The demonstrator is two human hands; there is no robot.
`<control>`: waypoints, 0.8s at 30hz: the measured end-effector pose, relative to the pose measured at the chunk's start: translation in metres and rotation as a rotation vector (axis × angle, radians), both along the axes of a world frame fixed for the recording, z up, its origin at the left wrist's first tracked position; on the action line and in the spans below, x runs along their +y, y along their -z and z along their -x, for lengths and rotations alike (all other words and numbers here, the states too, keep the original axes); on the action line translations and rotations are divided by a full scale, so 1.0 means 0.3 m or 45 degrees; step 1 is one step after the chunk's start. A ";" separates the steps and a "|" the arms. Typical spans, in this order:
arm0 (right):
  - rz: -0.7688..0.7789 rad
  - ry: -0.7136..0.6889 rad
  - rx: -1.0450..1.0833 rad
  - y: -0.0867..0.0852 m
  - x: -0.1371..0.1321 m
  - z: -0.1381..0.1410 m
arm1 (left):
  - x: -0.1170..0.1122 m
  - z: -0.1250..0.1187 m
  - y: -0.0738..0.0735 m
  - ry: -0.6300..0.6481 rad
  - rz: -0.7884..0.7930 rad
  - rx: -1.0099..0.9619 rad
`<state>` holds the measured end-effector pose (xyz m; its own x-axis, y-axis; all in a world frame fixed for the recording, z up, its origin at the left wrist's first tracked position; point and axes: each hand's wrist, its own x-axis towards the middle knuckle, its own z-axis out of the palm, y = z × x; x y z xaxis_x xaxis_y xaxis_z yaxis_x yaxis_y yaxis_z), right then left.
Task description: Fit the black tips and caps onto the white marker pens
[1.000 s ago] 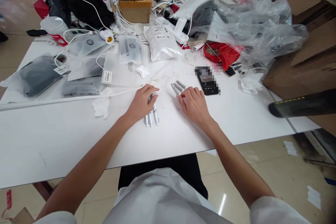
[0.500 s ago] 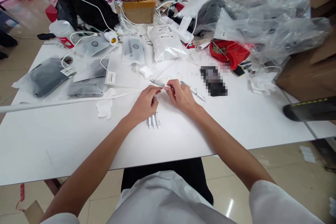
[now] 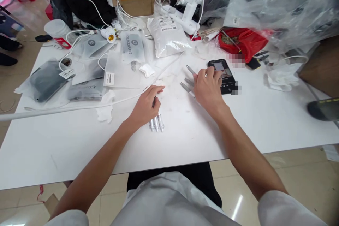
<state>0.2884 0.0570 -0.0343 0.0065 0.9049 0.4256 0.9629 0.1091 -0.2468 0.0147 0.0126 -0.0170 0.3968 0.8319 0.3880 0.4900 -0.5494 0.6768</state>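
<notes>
On the white table (image 3: 87, 148), my left hand (image 3: 145, 104) rests with its index finger stretched out and its thumb apart; the other fingers are curled partly out of sight. Several silver pens (image 3: 156, 123) with clear ends poke out under its thumb, their far ends hidden by the hand. Further right, my right hand (image 3: 209, 86) is closed on a silver pen (image 3: 191, 70), whose tip points up and left. Just below that one, more silver pens (image 3: 186, 87) lie with their rear ends hidden under my palm. Right behind my fingertips is a black phone-like device (image 3: 226, 72) with a lit screen.
Frosted bags (image 3: 47, 79) of dark goods cover the table's left side, and a white cable (image 3: 79, 111) crosses in front of them. At the back stand a white parcel (image 3: 169, 39) and a cardboard box (image 3: 136, 1). A red bag (image 3: 245, 42) and clear plastic (image 3: 278, 10) fill the back right.
My right hand has moved right, away from my left fingertips, to the pens by the black device. The pen that lay between my hands is now over there. My left hand has stayed.
</notes>
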 end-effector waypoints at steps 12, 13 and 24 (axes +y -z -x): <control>-0.037 -0.518 -0.006 -0.081 -0.026 0.098 | -0.009 -0.007 -0.002 -0.083 -0.063 -0.097; -0.032 -0.589 -0.020 -0.078 -0.031 0.104 | -0.008 -0.007 -0.001 -0.096 -0.082 -0.104; 0.020 -0.927 0.014 -0.069 -0.053 0.133 | -0.012 -0.006 -0.005 -0.245 -0.122 -0.088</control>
<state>0.2487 0.0412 -0.0136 -0.5955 0.6875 0.4156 0.6448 0.7176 -0.2630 0.0165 0.0091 -0.0155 0.2039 0.8479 0.4893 0.5465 -0.5133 0.6617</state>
